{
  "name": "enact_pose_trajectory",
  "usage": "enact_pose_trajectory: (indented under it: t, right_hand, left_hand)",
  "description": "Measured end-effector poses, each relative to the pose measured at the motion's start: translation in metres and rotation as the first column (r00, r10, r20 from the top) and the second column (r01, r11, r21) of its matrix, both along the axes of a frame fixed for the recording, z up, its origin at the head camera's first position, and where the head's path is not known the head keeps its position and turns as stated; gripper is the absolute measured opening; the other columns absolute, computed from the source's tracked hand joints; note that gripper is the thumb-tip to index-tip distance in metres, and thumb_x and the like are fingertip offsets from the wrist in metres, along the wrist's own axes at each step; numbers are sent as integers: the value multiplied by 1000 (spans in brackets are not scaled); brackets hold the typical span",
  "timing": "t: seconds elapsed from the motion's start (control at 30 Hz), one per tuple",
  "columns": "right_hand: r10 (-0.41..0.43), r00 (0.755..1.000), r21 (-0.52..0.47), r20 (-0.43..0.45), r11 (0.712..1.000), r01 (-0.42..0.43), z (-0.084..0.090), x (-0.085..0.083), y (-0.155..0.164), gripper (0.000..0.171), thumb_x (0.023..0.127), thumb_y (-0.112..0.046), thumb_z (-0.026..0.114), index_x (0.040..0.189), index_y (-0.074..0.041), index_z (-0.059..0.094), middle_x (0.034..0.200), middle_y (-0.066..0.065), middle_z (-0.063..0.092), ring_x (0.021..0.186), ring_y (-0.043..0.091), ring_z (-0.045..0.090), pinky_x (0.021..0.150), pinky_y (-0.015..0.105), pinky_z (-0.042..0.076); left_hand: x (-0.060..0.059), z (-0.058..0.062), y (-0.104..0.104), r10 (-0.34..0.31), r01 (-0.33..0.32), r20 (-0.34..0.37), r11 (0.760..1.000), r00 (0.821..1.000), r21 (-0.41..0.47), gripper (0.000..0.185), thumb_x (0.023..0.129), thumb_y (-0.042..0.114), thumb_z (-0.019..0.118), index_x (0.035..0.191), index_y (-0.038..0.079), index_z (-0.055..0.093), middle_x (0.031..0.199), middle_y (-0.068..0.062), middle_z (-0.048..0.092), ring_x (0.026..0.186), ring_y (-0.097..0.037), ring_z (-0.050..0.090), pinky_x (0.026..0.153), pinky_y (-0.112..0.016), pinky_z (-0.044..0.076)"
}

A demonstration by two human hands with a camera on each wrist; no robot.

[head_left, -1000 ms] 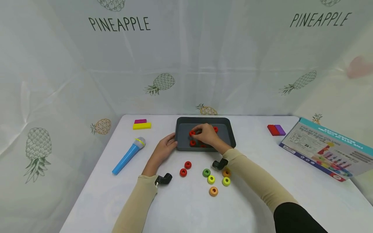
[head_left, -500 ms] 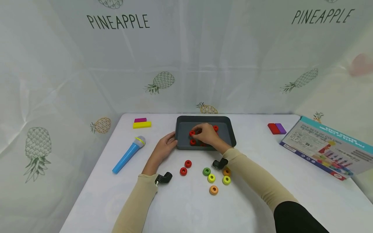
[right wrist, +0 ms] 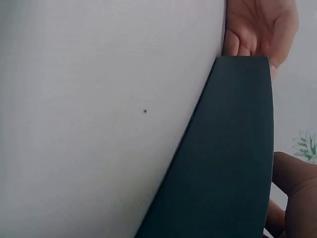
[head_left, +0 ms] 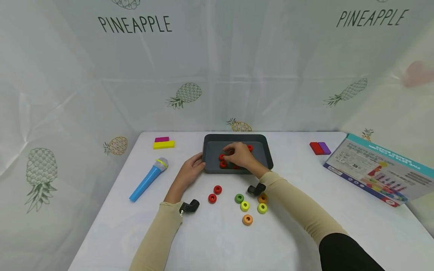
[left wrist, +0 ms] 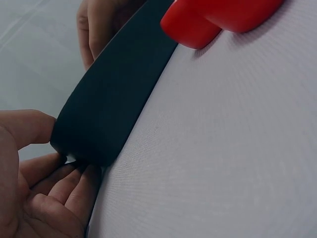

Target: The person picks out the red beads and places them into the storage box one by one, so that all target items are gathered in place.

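Lying far left on the surface (head_left: 112, 210) a blue toy microphone (head_left: 148, 179), left hand (head_left: 188, 171) fingers curled on the dark tray (head_left: 266, 150) corner, right hand (head_left: 239, 156) over red rings (head_left: 222, 164) inside, grasp unclear, loose coloured rings (head_left: 245, 206) nearer, box (head_left: 379, 169) far right.

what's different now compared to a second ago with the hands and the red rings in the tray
Very little. The right hand stays over the red rings in the tray; whether it holds one cannot be told. The left hand still grips the tray's left corner. The rings on the table and the microphone lie as before; the small shift in the picture is the head camera's.
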State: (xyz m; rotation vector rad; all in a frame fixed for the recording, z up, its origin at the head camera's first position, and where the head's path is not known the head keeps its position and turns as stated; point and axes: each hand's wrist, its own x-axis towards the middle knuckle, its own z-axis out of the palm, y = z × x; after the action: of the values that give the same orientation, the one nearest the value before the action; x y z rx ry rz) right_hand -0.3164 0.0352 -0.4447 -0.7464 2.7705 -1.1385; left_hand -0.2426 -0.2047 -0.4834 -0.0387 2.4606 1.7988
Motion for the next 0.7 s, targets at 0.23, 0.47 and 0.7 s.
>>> enact_pose_trajectory:
  t: [0.23,0.47,0.7]
  right_hand:
    - [-4,1000,7,-16,1000,4,1,4,4,33,88,-20,78,119,-9,75,121,10,71,112,27,65,95,43,57]
    - [31,999,-41,-40,999,-33,11,19,7,34,87,-18,79,119,-7,75,121,9,72,114,29,65,92,44,58]
    - [130,989,-110,-68,985,-136,19,45,6,33,85,-17,81,115,-5,76,114,9,74,109,35,66,94,51,57]
  left_hand:
    - [0,0,0,1,-1,6,1000,1000,-5,57,101,29,61,155,21,43,160,-1,43,145,-21,46,122,-42,37]
    - [2,1,1,-11,11,1,1000,1000,10,57,101,28,60,155,19,42,161,-2,42,146,-22,45,122,-41,37]
    - [0,2,0,-2,2,-6,1000,1000,-19,57,101,28,60,155,19,43,161,-2,42,145,-22,47,121,-42,37]
